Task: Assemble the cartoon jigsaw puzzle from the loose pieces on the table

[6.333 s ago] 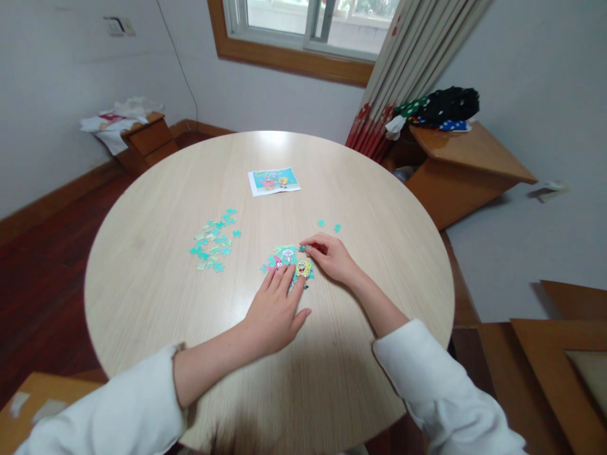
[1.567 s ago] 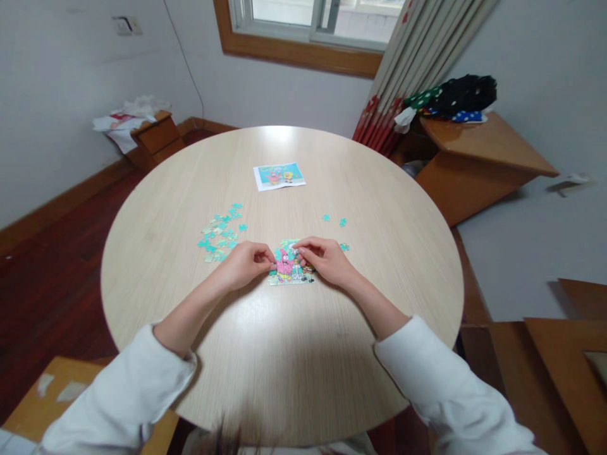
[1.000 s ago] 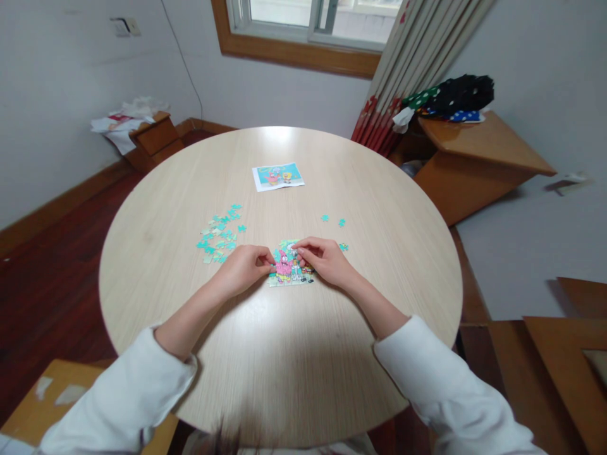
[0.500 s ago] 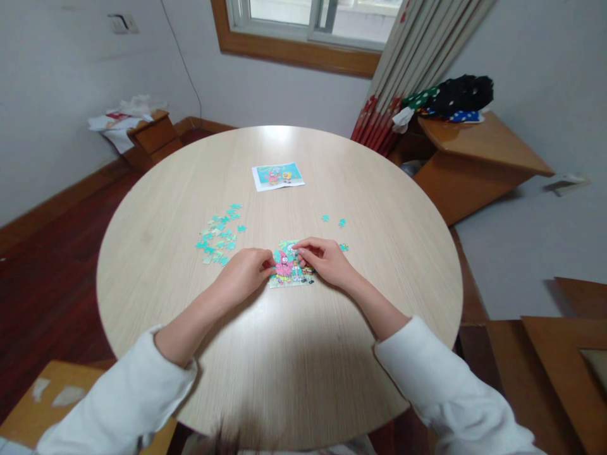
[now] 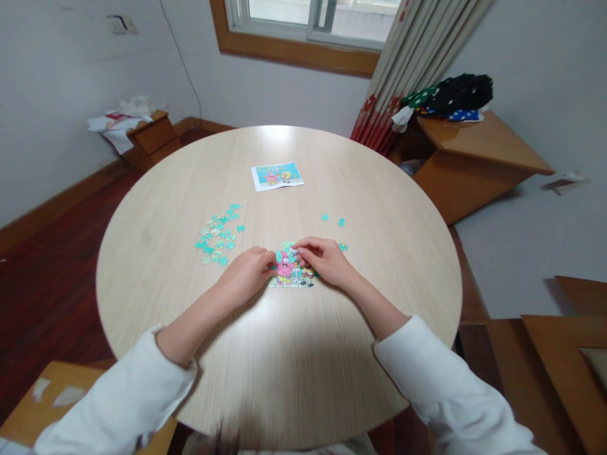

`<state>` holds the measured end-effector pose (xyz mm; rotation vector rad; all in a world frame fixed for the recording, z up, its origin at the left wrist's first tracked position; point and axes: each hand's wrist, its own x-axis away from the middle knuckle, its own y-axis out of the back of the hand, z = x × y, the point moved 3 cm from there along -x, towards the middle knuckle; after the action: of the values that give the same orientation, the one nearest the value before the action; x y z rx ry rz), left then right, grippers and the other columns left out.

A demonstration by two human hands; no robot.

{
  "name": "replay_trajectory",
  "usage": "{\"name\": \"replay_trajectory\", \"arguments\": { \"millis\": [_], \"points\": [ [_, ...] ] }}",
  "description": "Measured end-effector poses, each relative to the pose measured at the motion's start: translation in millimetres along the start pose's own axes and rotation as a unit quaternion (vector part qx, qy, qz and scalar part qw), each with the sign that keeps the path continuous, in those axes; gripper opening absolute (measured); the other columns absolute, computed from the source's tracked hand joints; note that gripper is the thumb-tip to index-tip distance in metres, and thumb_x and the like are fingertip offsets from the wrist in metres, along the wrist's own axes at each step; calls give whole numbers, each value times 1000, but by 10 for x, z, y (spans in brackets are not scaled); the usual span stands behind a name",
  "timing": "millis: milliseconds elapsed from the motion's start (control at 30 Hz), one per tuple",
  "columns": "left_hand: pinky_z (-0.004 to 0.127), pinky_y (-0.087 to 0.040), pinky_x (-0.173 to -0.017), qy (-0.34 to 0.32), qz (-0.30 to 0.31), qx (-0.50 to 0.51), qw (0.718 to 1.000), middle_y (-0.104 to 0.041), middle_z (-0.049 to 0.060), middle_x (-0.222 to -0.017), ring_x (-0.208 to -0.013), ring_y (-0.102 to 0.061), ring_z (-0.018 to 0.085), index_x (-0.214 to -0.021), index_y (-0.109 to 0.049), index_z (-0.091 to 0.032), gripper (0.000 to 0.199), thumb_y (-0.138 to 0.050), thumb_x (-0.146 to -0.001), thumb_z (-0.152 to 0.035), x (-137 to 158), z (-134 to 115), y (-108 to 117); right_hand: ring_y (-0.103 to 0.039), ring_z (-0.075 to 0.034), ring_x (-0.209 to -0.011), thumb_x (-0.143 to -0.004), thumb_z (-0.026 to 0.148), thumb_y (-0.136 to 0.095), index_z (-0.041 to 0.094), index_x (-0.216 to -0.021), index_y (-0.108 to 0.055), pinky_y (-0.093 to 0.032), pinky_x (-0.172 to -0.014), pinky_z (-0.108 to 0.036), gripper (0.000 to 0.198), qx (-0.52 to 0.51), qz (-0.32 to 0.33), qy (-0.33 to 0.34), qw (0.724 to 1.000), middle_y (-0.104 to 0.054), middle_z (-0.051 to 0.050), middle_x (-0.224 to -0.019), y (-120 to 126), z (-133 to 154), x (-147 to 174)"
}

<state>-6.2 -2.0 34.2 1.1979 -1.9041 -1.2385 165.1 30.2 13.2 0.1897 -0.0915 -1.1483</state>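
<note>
A partly joined jigsaw puzzle (image 5: 285, 270) lies flat near the middle of the round table, with a pink starfish figure and other cartoon figures on it. At its left edge, my left hand (image 5: 247, 270) has its fingers curled together, thumb and forefinger against the puzzle's side. Over the upper right part, my right hand (image 5: 323, 258) is closed in a pinch at a whitish puzzle piece (image 5: 294, 251). Its fingers cover part of the puzzle. Whether that piece is seated or lifted I cannot tell.
Loose turquoise and pale green pieces (image 5: 218, 235) lie scattered to the left. A few more pieces (image 5: 341, 222) are on the right. A printed reference picture (image 5: 277, 176) rests farther back on the wooden table (image 5: 284, 379). Cloths (image 5: 458, 98) sit on a cabinet behind at right.
My left hand has shifted slightly right and up along the puzzle's left edge. My right hand keeps nearly the same place and pinch.
</note>
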Motion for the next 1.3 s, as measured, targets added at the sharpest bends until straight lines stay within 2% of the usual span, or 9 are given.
{"name": "replay_trajectory", "arguments": {
  "millis": [300, 500, 667, 800, 1000, 1133, 1300],
  "points": [
    [31, -40, -69, -7, 23, -62, 998, -63, 9, -77, -82, -54, 22, -75, -65, -13, 10, -60, -79, -22, -9, -45, 32, -56, -9, -58, -78, 30, -56, 16, -87, -64, -46, -56, -24, 18, 1, -2, 0, 1000, -60, 0, -69, 5, -15, -3],
    [32, -40, -72, -23, 0, -75, 997, -64, 9, -82, -82, -54, 21, -72, -66, -15, 11, -61, -79, -23, -25, -29, 37, -57, -10, -59, -78, 34, -57, 16, -88, -64, -47, -56, -25, 21, -4, 0, -7, 1000, -61, -1, -70, 1, -26, -5],
    [30, -39, -68, 1, 32, -32, 999, -64, 8, -77, -76, -56, 20, -75, -67, -15, 14, -58, -80, -24, -19, 31, 3, -57, -10, -59, -78, 35, -57, 16, -88, -65, -47, -57, -25, 23, 7, 1, -7, 1000, -61, -1, -70, 10, -34, -1],
    [27, -37, -63, 26, 44, 40, 998, -64, 6, -74, -67, -55, 16, -76, -66, -16, 16, -54, -80, -25, -14, 86, -25, -56, -10, -59, -78, 36, -58, 16, -88, -65, -47, -56, -24, 23, 11, -2, -2, 1000, -61, -1, -69, 15, -48, -3],
    [25, -31, -55, 70, 19, 123, 990, -60, 3, -62, -56, -48, 13, -67, -62, -16, 22, -51, -79, -31, -24, 125, -11, -56, -10, -58, -78, 33, -56, 16, -88, -65, -46, -55, -24, 21, 21, -12, 3, 1000, -60, -1, -69, 29, -13, 1],
    [24, -28, -52, 88, 14, 145, 985, -53, 0, -54, -53, -44, 12, -58, -56, -16, 22, -54, -74, -32, -37, 172, -9, -56, -10, -58, -78, 35, -56, 16, -88, -65, -46, -55, -25, 23, 28, -31, 1, 999, -61, -2, -70, 58, 4, 6],
    [23, -25, -50, 91, 23, 143, 985, -51, -2, -53, -52, -43, 11, -57, -52, -17, 15, -54, -69, -26, -49, 227, -50, -55, -10, -56, -78, 36, -56, 16, -87, -65, -46, -55, -25, 24, 30, -50, 11, 998, -61, -2, -69, 72, -14, -5]
  ]
}}
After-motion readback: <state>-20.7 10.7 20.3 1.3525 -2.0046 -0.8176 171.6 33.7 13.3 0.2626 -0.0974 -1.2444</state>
